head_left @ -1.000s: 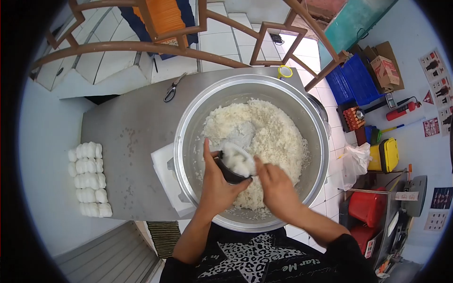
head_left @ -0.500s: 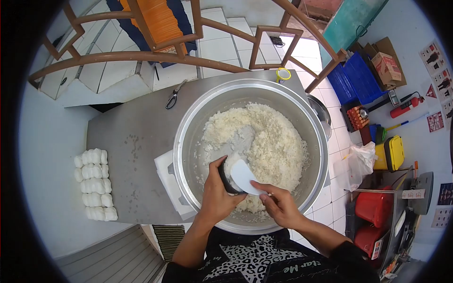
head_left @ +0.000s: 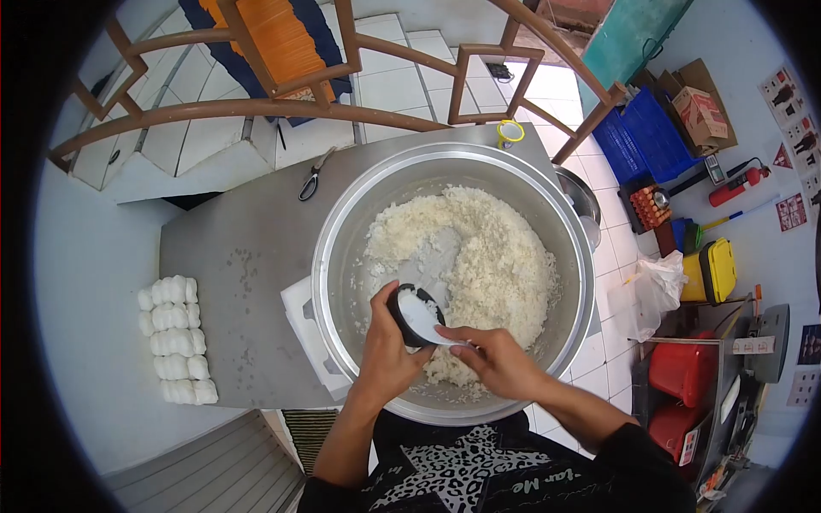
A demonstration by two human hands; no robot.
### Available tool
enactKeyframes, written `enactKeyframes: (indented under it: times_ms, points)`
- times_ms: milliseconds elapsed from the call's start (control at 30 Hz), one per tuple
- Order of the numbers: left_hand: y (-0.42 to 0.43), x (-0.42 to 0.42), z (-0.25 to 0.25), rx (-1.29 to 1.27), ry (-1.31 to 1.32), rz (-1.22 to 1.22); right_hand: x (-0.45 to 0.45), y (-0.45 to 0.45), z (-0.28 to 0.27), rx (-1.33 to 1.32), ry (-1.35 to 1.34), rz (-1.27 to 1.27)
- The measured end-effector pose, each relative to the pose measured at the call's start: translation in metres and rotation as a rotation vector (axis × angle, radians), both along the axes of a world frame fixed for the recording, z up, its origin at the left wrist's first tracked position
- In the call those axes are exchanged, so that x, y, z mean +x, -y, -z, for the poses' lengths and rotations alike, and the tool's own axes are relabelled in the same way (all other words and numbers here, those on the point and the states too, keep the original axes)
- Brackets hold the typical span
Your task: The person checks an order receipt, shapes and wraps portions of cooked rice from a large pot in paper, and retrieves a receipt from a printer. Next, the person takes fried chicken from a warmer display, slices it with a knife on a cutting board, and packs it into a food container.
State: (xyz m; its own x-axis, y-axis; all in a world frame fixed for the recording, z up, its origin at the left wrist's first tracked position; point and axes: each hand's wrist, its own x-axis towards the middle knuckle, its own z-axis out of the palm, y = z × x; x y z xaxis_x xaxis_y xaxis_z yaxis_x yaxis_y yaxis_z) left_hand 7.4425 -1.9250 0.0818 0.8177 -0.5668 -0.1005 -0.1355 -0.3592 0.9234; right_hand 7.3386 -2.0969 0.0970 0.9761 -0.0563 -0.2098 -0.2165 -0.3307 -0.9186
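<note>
A wide metal pot [head_left: 328, 342] holds cooked white rice [head_left: 505, 256], with a patch of its bottom bare near the middle. Over the near side of the pot, my left hand [head_left: 383, 350] is wrapped round a small black bowl [head_left: 398, 323] tilted toward me. My right hand [head_left: 499, 363] grips the handle of a white rice paddle [head_left: 421, 316]. The paddle's blade lies inside the mouth of the bowl, against some rice there. How much rice is in the bowl is partly hidden by the blade.
White wrapped bundles [head_left: 177, 342] sit in rows at the table's left. Scissors [head_left: 313, 178] and a yellow-rimmed strainer [head_left: 510, 132] lie near the far edge. A white box or board [head_left: 299, 321] is partly under the pot. A brown railing [head_left: 282, 107] runs behind the table.
The paddle blade has moved down and left, deeper into the bowl. The bowl has turned so that its mouth shows more. My right hand has shifted slightly left.
</note>
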Motion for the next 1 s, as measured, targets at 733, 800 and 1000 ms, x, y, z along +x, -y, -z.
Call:
enactKeyframes:
  times_ms: [733,800,1000]
  points:
    - [-0.057,0.053,0.030,-0.243,0.291,-0.302,0.090,0.020,0.114,-1.104,-0.121,-0.765]
    - [-0.056,0.055,0.032,-0.229,0.301,-0.310,0.093,-0.008,0.124,-1.095,-0.086,-0.841]
    - [-0.057,0.053,0.031,-0.250,0.315,-0.377,0.057,-0.040,0.099,-0.927,-0.071,-0.996]
